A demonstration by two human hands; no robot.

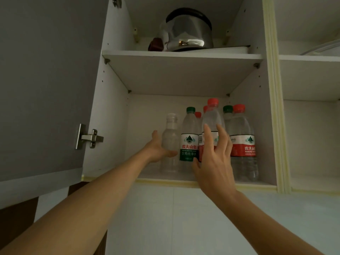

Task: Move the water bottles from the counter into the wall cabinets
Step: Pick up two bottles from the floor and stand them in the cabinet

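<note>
The open wall cabinet (165,181) has several water bottles standing on its lower shelf. My left hand (157,150) grips a clear bottle with no cap (170,137) at the left of the row, thumb across its front. Beside it stands a green-capped, green-labelled bottle (189,142). My right hand (215,161) lies with straight, spread fingers against the front of a red-capped bottle (212,115), whose label it partly hides. A red-labelled bottle (242,144) stands at the right, and more caps show behind.
A steel kettle (189,30) sits on the upper shelf (182,55). The grey cabinet door (46,89) hangs open at the left on its hinge (90,138). Another open compartment (311,126) lies to the right. Pale wall tiles (174,218) run below the cabinet.
</note>
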